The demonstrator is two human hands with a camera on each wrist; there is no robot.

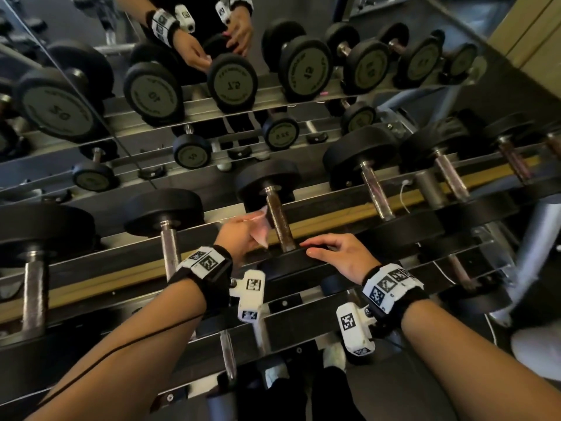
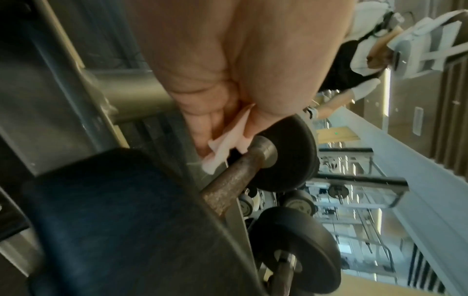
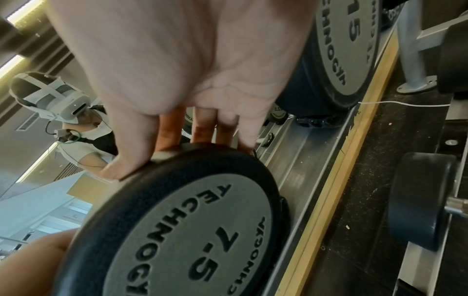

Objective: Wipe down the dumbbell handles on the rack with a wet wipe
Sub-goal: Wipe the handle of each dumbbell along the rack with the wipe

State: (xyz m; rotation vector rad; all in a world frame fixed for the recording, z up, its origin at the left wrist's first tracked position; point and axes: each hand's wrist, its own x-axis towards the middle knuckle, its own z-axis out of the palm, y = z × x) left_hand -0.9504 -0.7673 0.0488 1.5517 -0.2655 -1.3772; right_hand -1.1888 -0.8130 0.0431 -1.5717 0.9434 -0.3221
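Observation:
A dumbbell with a rusty brown handle (image 1: 280, 226) lies across the top rails of the rack (image 1: 334, 208). My left hand (image 1: 253, 233) pinches a pale pink wet wipe (image 1: 260, 224) just left of that handle. In the left wrist view the wipe (image 2: 225, 148) hangs from my left hand (image 2: 228, 138) beside the handle (image 2: 235, 180), near its far collar. My right hand (image 1: 315, 247) grips the near head (image 1: 291, 264) of the same dumbbell. Its thumb and fingers (image 3: 174, 136) wrap over the rim of the head marked 7.5 (image 3: 190, 230).
More black dumbbells lie left (image 1: 168, 238) and right (image 1: 376, 192) on the same rails, with steel handles. A mirror (image 1: 182, 141) behind the rack reflects the dumbbells and both hands. Lower rack tiers (image 1: 227, 354) hold smaller dumbbells. A white cord (image 1: 403, 192) hangs by the right dumbbell.

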